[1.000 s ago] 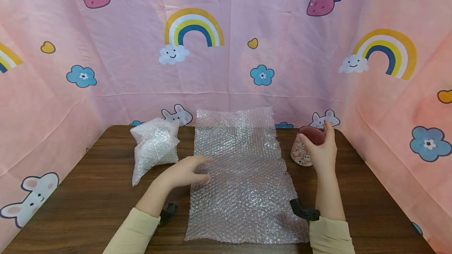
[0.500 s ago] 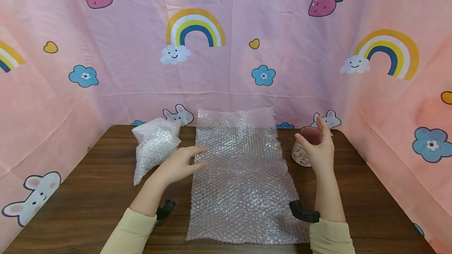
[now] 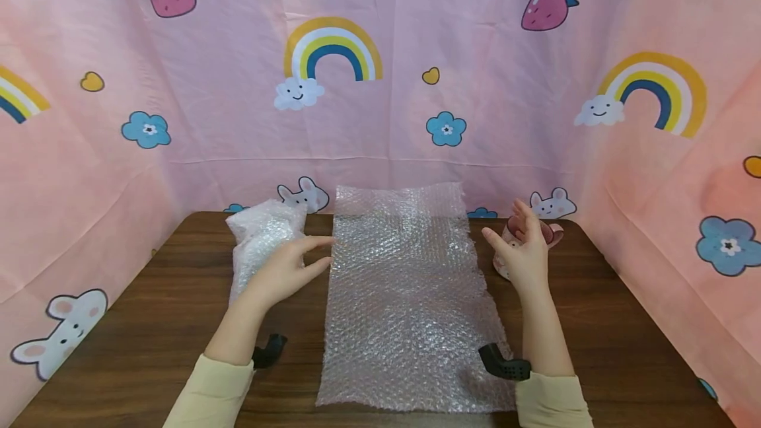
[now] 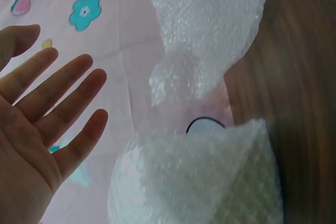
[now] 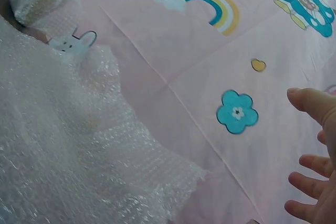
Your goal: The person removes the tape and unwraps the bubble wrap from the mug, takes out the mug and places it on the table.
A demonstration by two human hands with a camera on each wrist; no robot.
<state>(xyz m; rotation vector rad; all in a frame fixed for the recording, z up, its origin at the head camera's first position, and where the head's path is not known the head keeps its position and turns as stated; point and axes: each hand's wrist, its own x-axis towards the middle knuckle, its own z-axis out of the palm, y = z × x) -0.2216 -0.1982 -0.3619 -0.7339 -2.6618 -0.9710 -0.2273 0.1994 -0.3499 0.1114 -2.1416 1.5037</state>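
Observation:
A long sheet of bubble wrap [image 3: 404,296] lies flat on the table, its far end up against the cloth. My left hand [image 3: 288,269] hovers with fingers spread between the sheet's left edge and a bubble-wrapped bundle [image 3: 252,243], partly covering the bundle. In the left wrist view the left palm [image 4: 26,140] is bare, apart from the wrap. Over on the right stands a pink patterned mug [image 3: 502,266], its handle toward the right. My right hand [image 3: 526,256] is in front of the mug, hiding much of it; the fingers are spread and grip nothing in the right wrist view.
Pink printed cloth [image 3: 386,131] encloses the dark wooden table [image 3: 606,342] at the back and both sides. Black wrist mounts [image 3: 504,365] sit by each sleeve cuff.
My left hand has moved left and up, from over the sheet's edge toward the wrapped bundle. The right hand has shifted left across the mug, so its handle now shows.

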